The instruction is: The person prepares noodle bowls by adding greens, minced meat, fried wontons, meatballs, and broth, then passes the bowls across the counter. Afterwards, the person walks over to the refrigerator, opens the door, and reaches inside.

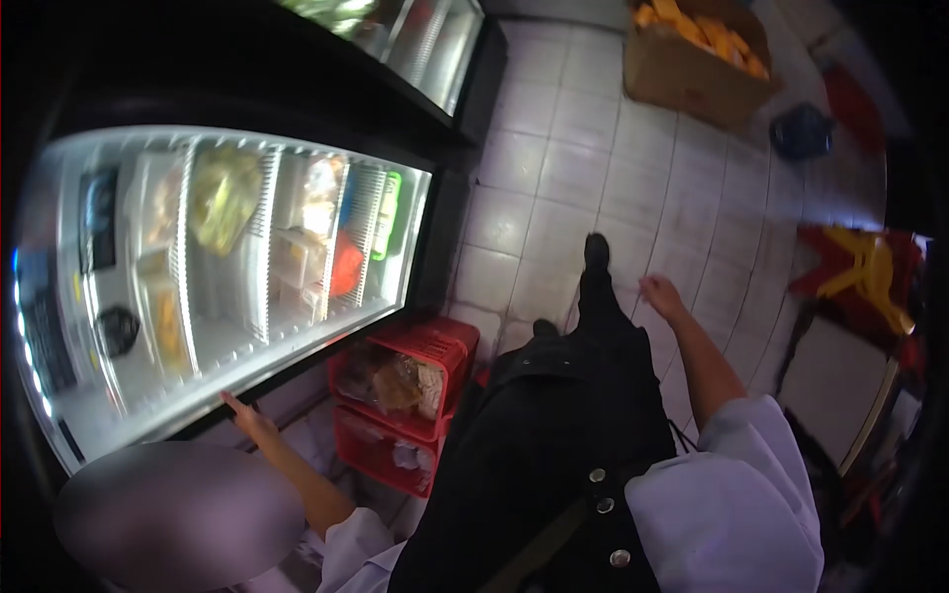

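My left hand [252, 420] is at the lower edge of the lit fridge [297, 361], its fingers stretched out against the dark frame and holding nothing I can see. My right hand [660, 295] hangs over the tiled floor beside my leg, its fingers loosely curled in with nothing visible in them. On the white wire shelves of the fridge are a bag of green vegetables [222, 193], a red bag [346, 265], a green-edged pack [388, 215] and clear containers [295, 255].
Stacked red crates [457, 361] with bagged items stand beside the fridge. A cardboard box [682, 84] with orange pieces is at the top, near a blue container [801, 133]. At right are a yellow-and-red object [855, 267] and a grey panel [835, 381]. A blurred oval covers the lower left.
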`<action>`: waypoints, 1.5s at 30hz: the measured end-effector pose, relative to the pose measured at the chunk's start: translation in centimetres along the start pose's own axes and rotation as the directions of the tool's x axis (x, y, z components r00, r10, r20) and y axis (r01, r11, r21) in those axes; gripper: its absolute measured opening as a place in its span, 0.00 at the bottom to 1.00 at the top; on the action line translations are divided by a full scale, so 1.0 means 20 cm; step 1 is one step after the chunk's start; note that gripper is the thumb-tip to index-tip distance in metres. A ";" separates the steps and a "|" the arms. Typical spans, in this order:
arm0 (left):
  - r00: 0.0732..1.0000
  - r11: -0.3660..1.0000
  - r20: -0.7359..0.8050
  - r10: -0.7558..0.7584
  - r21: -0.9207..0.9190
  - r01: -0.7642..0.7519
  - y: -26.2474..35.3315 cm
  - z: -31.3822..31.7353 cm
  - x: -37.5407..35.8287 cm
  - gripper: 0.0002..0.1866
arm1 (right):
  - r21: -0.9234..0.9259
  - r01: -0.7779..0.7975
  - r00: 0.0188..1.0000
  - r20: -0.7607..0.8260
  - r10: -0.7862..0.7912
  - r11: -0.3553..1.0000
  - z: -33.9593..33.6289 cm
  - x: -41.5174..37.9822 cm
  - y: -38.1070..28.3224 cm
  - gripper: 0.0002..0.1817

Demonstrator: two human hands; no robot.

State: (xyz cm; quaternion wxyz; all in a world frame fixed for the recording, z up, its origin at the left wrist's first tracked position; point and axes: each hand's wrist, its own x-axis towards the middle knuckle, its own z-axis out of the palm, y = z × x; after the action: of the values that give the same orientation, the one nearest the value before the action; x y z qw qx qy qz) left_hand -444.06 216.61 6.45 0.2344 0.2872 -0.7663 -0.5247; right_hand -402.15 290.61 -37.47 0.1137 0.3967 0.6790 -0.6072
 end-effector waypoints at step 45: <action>0.996 0.913 -0.067 0.057 0.408 -0.025 0.30 -0.12 0.20 0.58 | 0.686 -0.610 0.610 0.088 0.787 0.396 0.20 -3.04 2.28 0.21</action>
State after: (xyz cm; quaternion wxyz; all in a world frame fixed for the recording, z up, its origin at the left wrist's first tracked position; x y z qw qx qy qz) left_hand -446.58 213.86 13.08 0.2103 0.3338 -0.8548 -0.3373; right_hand -332.47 260.12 -33.32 0.1259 0.7314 0.1943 -0.6414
